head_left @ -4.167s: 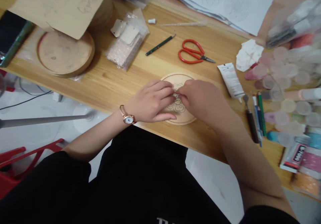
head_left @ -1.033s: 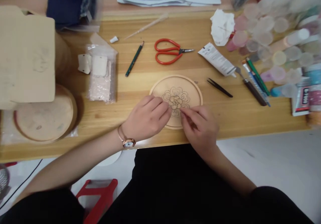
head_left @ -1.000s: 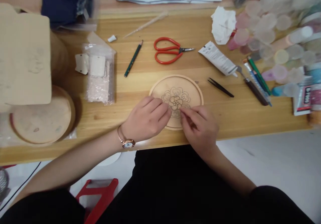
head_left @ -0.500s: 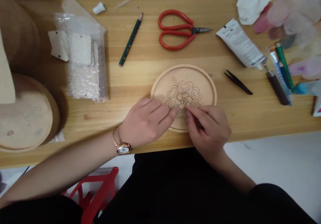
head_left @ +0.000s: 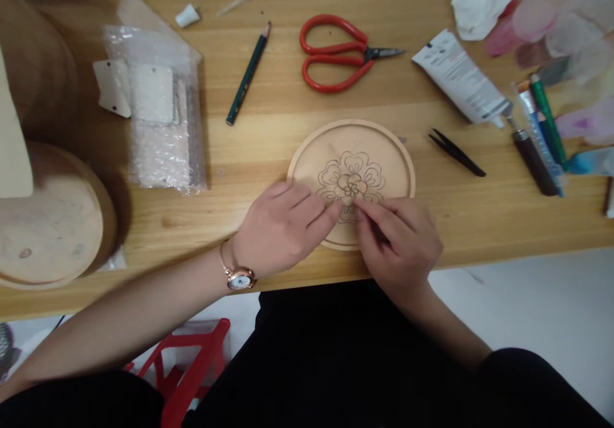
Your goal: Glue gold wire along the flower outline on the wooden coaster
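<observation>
Worktop (head_left: 220, 217): honey-yellow wood, brown grain streaks. Round tray (head_left: 307, 150), by front edge: pale tan; dark-lined flower, heart-shaped outer petals, smaller rounded bloom at centre. Scissors (head_left: 330, 61): orange-red handles, dark grey blades. Pencil (head_left: 247, 76): dark green barrel. Tube (head_left: 459, 76): white, dark grey lettering. Tweezers (head_left: 458, 153): black. Watch (head_left: 240, 280): rose-gold, white dial. Stool (head_left: 194, 364), below front edge: red.

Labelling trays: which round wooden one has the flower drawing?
The tray beneath the fingers of the left hand and right hand. Dark petal outlines mark its middle; the other tray, at picture left, shows only stains.
</observation>
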A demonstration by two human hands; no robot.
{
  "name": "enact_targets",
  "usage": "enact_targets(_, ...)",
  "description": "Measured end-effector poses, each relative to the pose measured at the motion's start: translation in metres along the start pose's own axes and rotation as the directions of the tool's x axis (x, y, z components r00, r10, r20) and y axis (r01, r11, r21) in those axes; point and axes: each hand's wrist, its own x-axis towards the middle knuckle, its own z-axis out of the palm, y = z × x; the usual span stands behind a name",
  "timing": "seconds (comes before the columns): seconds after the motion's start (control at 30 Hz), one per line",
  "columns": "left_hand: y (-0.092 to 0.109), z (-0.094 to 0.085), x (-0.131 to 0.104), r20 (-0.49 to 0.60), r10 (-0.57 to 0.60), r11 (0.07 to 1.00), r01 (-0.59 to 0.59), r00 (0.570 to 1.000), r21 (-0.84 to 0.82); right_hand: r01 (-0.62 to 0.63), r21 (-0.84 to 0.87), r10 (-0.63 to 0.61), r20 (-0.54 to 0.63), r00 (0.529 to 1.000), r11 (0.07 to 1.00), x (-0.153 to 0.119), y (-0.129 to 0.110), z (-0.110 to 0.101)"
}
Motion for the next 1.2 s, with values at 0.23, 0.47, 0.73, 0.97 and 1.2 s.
enact_targets(0.23, -0.0007, -0.0001, 0.0000, 0.002, -0.040, 0.998, 0.040, 0.999, -0.044, -0.030, 0.066, 0.030, 0.010, 1.000, 0.997, -0.0003, 0.0006, -0.0007)
enact_targets(0.47, -0.0002, -0.0016, -0.0013, 0.009, -0.075, 0.992, 0.076, 0.997, -0.098, -0.026, 0.088, 0.025, 0.012, 1.000, 0.996, 0.0010, 0.0014, -0.0010)
enact_targets(0.73, -0.0008, -0.0016, -0.0006, 0.045, -0.097, 0.988, 0.102, 0.994, -0.120, -0.038, 0.105, 0.038, 0.008, 0.999, 0.994, 0.0010, 0.0022, -0.0005)
enact_targets(0.97, -0.0019, -0.0030, -0.0005, 0.044, -0.086, 0.988, 0.091, 0.995, -0.123, -0.024, 0.075, 0.023, 0.017, 1.000, 0.997, 0.0011, 0.0017, -0.0009)
enact_targets(1.2, -0.0013, -0.0015, 0.0009, 0.032, -0.080, 0.991, 0.083, 0.996, -0.108, 0.000, 0.050, -0.001, 0.009, 1.000, 0.999, 0.0007, 0.0011, -0.0005)
